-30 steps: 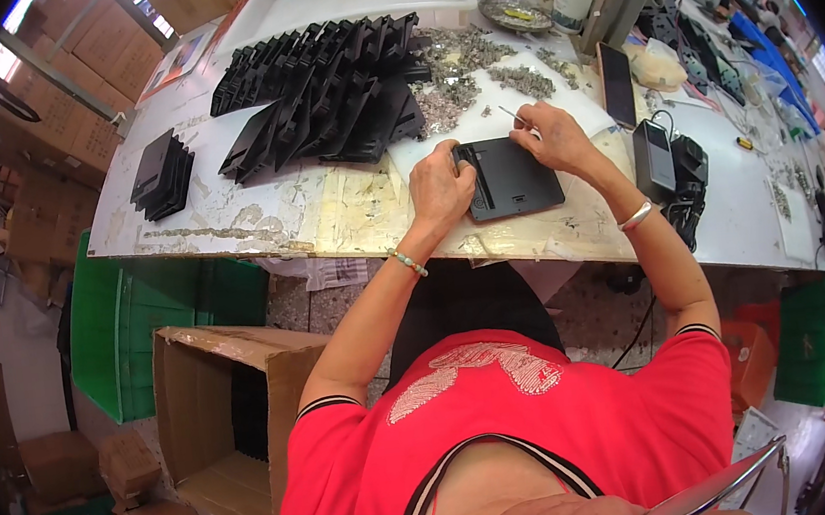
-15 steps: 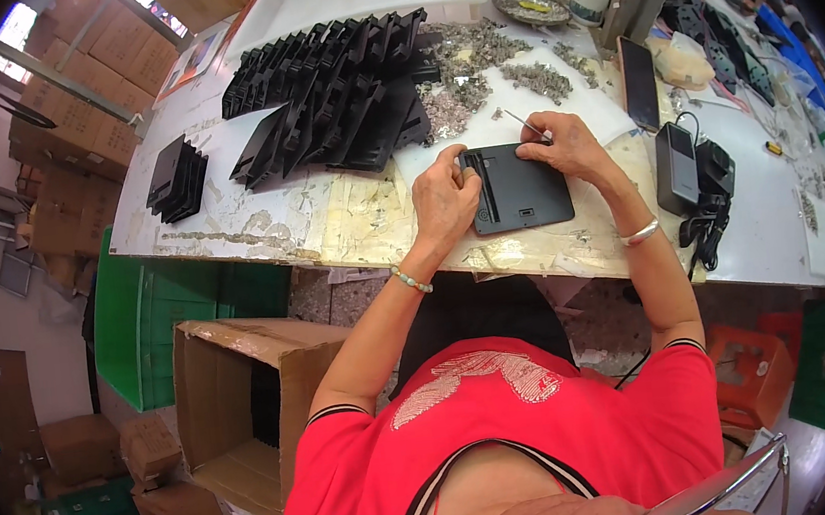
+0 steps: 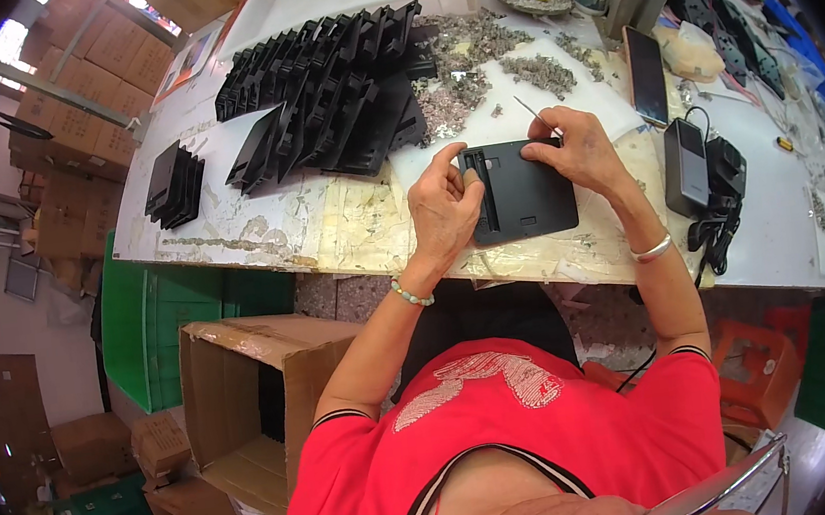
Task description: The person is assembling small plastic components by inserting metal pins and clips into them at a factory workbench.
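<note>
A flat black plastic panel (image 3: 537,194) with rounded corners and a long slot near its left side lies at the table's front edge. My left hand (image 3: 444,204) grips its left edge, the thumb and index finger bent at the upper corner. Over the upper right corner, my right hand (image 3: 577,150) is closed on a thin metal tool (image 3: 530,110) whose tip points up and left; the tool's exact kind is unclear. The right thumb rests on the panel. Small metal parts (image 3: 539,73) lie in heaps just beyond both hands.
Rows of similar black panels (image 3: 335,90) stand left of centre, beside a smaller stack (image 3: 176,185). A phone (image 3: 646,75) and a grey box with a cable (image 3: 686,166) sit at right. Behind is a white tray (image 3: 346,3); below, an open carton (image 3: 271,348).
The view has shifted slightly. The panel's lower edge sits a little nearer to me, and the tool in my right hand is more upright. Both hands keep their places at the panel.
</note>
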Demonstrator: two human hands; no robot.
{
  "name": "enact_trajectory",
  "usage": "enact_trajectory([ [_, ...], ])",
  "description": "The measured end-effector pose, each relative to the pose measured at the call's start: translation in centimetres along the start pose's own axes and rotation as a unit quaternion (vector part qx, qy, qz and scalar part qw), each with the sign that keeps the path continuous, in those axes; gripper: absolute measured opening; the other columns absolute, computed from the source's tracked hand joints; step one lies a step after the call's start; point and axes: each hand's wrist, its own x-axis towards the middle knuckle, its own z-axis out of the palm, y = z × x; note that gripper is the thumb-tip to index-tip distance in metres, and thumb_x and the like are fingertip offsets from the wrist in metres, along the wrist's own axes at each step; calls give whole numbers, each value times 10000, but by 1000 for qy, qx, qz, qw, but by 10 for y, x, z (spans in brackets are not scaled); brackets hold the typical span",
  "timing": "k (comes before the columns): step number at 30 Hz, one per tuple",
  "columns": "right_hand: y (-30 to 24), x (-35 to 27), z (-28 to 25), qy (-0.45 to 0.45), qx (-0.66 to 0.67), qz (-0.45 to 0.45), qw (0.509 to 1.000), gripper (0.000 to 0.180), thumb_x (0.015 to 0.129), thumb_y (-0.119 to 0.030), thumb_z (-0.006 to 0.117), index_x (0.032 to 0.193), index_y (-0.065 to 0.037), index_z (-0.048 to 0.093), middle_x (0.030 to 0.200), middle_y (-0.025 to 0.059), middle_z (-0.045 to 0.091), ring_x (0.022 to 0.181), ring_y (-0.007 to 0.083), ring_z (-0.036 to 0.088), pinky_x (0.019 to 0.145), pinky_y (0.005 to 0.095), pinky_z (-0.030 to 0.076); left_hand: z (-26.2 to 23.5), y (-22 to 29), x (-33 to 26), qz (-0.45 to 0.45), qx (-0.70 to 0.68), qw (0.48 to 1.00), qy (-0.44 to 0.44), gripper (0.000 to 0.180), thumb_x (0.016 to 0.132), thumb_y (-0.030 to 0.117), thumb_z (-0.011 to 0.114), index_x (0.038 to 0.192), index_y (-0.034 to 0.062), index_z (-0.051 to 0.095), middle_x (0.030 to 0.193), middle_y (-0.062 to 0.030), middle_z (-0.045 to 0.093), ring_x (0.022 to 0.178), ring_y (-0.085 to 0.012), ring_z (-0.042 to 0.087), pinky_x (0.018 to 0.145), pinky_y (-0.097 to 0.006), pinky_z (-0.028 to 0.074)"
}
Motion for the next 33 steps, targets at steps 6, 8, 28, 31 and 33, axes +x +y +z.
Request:
enact_trajectory([
  [6,3,-1,0,2,3,-18,1000,256,752,-193,785,810,29,671,731,110,666,666,184,606,623,312,481,0,-1,-1,-23,-17,1000,-9,323,810,26,653,1127,-29,646,595,-30,513,512,-89,478,518,-267,425],
  [8,3,3,-9,-86,-5,31,996,252,764,-206,769,797,29,684,695,127,656,636,191,601,611,326,474,0,-3,-1,-28,-27,999,-11,315,813,24,652,1125,-26,651,597,-30,510,521,-86,478,520,-265,423],
  [28,25,4,-25,-174,162,181,954,279,876,-268,702,723,-52,616,547,-49,479,425,33,360,393,224,238,-11,-20,10,-49,-83,995,-25,202,933,76,605,1087,-18,697,816,14,649,714,-48,547,655,-198,463],
  [31,9,1,-29,-234,255,207,915,269,841,-264,758,754,-61,605,569,-42,501,438,26,367,401,202,240,-20,-10,34,-109,-136,978,-111,193,935,88,601,1050,-25,707,808,11,661,696,-42,549,622,-202,452],
  [33,11,2,-28,-229,259,182,920,238,842,-239,742,761,-52,619,604,-29,531,457,22,387,395,195,246,-21,1,47,-129,-167,962,-172,199,943,101,592,1031,-37,706,808,8,659,699,-42,548,614,-204,441],
])
